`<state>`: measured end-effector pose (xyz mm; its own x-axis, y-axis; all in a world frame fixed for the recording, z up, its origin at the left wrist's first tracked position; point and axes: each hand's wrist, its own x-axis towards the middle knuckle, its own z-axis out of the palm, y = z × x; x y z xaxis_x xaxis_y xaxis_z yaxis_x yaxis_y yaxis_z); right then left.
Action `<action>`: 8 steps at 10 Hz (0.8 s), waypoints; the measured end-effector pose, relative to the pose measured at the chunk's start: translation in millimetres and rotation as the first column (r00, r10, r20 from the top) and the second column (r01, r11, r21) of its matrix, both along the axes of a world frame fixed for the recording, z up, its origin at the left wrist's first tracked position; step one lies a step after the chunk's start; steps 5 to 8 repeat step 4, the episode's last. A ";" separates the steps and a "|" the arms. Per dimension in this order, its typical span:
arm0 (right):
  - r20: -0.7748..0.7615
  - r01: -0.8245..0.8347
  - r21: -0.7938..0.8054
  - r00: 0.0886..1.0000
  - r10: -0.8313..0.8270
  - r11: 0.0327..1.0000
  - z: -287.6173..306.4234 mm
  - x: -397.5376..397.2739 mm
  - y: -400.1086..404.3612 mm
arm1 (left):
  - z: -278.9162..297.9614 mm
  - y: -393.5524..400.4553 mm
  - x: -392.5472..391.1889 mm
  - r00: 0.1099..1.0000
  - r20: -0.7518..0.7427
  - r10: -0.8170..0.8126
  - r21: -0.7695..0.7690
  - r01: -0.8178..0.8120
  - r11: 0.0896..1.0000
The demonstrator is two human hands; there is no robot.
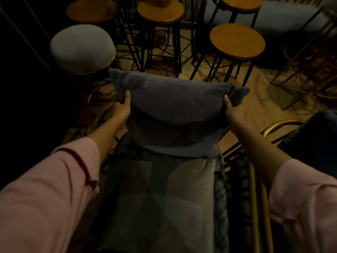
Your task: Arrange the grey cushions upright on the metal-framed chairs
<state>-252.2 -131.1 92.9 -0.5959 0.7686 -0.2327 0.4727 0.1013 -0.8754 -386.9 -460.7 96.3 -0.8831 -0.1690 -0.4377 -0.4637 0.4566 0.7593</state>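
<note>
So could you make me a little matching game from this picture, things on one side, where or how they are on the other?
Things:
1. grey cushion
2. padded stool
3. wooden stool
4. seat pad

Descriptions:
A. far left, pale round top
B. held at both sides by the hands
C. far right, orange-brown round top
D. lying flat on the chair, nearest the camera

Pairs: 1-B, 2-A, 3-C, 4-D

Grey cushion stands upright on the chair's padded seat.

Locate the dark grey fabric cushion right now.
In the head view's centre, the dark grey fabric cushion stands at the padded chair seat's far end, gripped between left hand and right hand.
</note>
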 end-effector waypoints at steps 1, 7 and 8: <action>0.078 -0.010 -0.087 0.997 0.017 0.996 6.6 -7.1 12.3 | 1.9 1.0 -14.8 0.999 0.041 -0.029 -0.066 0.031 0.997; 0.053 -0.061 -0.477 0.994 0.098 0.877 -1.4 37.4 2.2 | -14.0 35.6 31.3 0.921 0.123 -0.370 -0.019 0.375 0.927; 0.053 -0.061 -0.477 0.994 0.098 0.877 -1.4 37.4 2.2 | -14.0 35.6 31.3 0.921 0.123 -0.370 -0.019 0.375 0.927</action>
